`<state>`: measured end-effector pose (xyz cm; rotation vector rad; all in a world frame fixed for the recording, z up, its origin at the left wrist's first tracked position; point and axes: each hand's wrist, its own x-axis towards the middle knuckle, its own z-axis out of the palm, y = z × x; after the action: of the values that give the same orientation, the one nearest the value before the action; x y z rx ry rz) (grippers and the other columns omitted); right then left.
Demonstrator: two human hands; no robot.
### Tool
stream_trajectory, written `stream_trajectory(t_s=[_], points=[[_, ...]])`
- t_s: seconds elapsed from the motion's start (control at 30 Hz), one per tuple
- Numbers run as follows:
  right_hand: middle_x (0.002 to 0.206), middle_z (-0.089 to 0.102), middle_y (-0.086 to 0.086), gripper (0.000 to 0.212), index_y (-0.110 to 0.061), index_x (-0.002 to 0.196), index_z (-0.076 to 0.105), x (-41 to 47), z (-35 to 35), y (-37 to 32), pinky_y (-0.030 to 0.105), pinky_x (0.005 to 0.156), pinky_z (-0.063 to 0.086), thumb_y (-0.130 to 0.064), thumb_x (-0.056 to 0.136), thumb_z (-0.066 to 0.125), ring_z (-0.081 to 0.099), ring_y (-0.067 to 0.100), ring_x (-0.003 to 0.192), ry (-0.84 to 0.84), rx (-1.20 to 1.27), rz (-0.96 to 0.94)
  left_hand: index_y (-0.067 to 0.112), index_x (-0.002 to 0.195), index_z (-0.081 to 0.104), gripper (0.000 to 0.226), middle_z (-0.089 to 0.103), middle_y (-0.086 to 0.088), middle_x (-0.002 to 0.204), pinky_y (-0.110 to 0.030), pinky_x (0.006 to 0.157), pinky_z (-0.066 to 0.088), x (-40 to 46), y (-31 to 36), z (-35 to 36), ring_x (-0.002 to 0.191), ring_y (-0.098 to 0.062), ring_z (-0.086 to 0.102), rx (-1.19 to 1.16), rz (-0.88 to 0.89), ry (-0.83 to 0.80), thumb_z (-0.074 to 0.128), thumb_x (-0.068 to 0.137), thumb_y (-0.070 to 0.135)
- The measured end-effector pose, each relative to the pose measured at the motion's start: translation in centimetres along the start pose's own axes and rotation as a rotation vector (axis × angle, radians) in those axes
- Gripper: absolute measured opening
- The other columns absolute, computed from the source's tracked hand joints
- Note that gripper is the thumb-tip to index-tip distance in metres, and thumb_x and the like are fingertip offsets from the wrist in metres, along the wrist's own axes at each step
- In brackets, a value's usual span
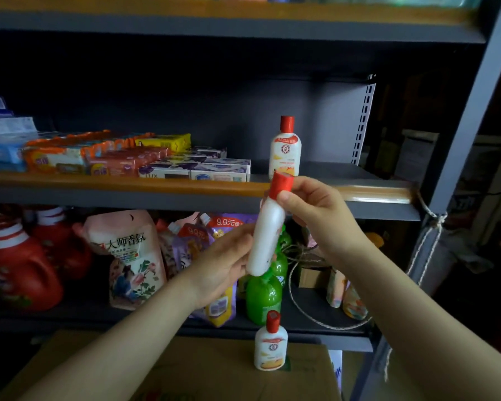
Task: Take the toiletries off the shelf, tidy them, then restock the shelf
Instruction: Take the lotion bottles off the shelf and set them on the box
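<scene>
From the head view, a white bottle with a red cap (268,227) is held up in front of the shelf (156,185), tilted slightly with its cap uppermost. Its lower body is gripped by the left hand (229,261), whose fingers are curled round it, while the cap is pinched by the thumb and fingers of the right hand (318,209). A second bottle (285,147) of the same kind is seen standing upright on the shelf just behind, well apart from the rows of boxed soaps (194,166) at its left. A third bottle (271,342) is seen upright on a cardboard box (214,371) below the hands. On the lower shelf, red detergent jugs (21,264), refill pouches (130,256) and green bottles (263,296) are stored.
</scene>
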<state>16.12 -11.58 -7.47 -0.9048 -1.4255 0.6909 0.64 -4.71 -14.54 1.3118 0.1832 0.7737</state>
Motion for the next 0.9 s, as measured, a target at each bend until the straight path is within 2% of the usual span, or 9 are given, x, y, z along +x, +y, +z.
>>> stream_trajectory(t_s=[0.13,0.23,0.33,0.43,0.57,0.7,0.77,0.83,0.9], points=[[0.067,0.061,0.005,0.029,0.000,0.088,0.063,-0.2,-0.2,0.4,0.016,0.054,0.044,-0.029,0.082,0.066,0.053,0.005,0.056,0.114,-0.117,0.183,0.024,0.123,0.060,0.065,0.062,-0.011,0.122,-0.037,0.091,0.050,-1.1,-0.5,0.6,0.111,-0.027,0.060,-0.041,-0.161,-0.176,0.068,0.069,0.060],[0.072,0.057,0.007,0.036,-0.006,0.086,0.063,-0.3,-0.3,1.1,0.026,0.059,0.041,-0.040,0.077,0.069,0.050,0.015,0.062,0.159,-0.162,0.355,0.025,0.123,0.061,0.060,0.064,-0.011,0.119,-0.032,0.085,0.051,-1.7,-1.3,0.8,0.102,-0.023,0.065,-0.167,-0.248,-0.244,0.056,0.077,0.064],[0.063,0.052,0.002,0.029,-0.013,0.079,0.059,-0.5,-0.4,1.9,0.021,0.047,0.036,-0.039,0.076,0.070,0.045,0.011,0.051,0.175,-0.143,0.481,0.019,0.119,0.064,0.067,0.067,-0.014,0.112,-0.031,0.080,0.053,-2.0,-2.5,0.8,0.092,-0.022,0.067,-0.235,-0.297,-0.218,0.063,0.070,0.065],[0.053,0.044,-0.003,0.027,-0.014,0.071,0.054,-0.6,-0.4,3.4,0.018,0.038,0.021,-0.035,0.078,0.070,0.034,0.007,0.042,0.178,-0.017,0.602,0.010,0.112,0.064,0.079,0.071,-0.015,0.094,-0.030,0.065,0.055,-1.9,-2.8,1.0,0.076,-0.023,0.070,-0.261,-0.377,-0.089,0.065,0.060,0.070],[0.053,0.042,-0.004,0.025,-0.017,0.065,0.054,-1.6,-0.2,6.1,0.016,0.036,0.016,-0.027,0.087,0.059,0.030,0.007,0.043,0.090,0.286,0.777,0.008,0.104,0.063,0.076,0.071,-0.014,0.081,-0.025,0.053,0.053,-2.2,-1.8,1.1,0.065,-0.022,0.069,-0.086,-0.505,0.027,0.052,0.059,0.069],[0.063,0.047,0.000,0.019,-0.015,0.072,0.055,-2.4,-0.1,7.5,0.017,0.037,0.026,-0.022,0.089,0.050,0.039,0.009,0.045,0.037,0.341,0.861,0.013,0.089,0.063,0.066,0.068,-0.005,0.065,-0.021,0.048,0.047,-3.1,-2.0,1.2,0.054,-0.015,0.064,0.216,-0.509,0.073,0.056,0.053,0.068],[0.074,0.056,0.004,0.014,-0.013,0.083,0.059,-2.6,0.0,7.8,0.021,0.048,0.041,-0.024,0.090,0.052,0.050,0.014,0.058,0.049,0.370,0.854,0.015,0.088,0.063,0.056,0.068,-0.003,0.069,-0.021,0.052,0.048,-3.3,-2.8,1.1,0.058,-0.014,0.062,0.330,-0.461,0.108,0.060,0.056,0.061],[0.087,0.065,0.007,0.015,-0.011,0.095,0.062,-3.1,-0.2,8.2,0.030,0.069,0.051,-0.023,0.088,0.057,0.061,0.019,0.075,0.045,0.329,0.798,0.015,0.095,0.064,0.052,0.071,-0.002,0.089,-0.027,0.071,0.054,-3.4,-4.0,0.7,0.076,-0.013,0.067,0.425,-0.406,0.132,0.067,0.058,0.050],[0.083,0.067,0.008,0.015,-0.007,0.093,0.065,-4.1,-0.4,8.7,0.028,0.065,0.051,-0.020,0.086,0.062,0.062,0.018,0.073,-0.039,0.110,0.676,0.012,0.104,0.063,0.048,0.069,-0.003,0.104,-0.035,0.088,0.053,-4.0,-5.3,0.0,0.095,-0.014,0.066,0.516,-0.399,0.114,0.072,0.065,0.037]])
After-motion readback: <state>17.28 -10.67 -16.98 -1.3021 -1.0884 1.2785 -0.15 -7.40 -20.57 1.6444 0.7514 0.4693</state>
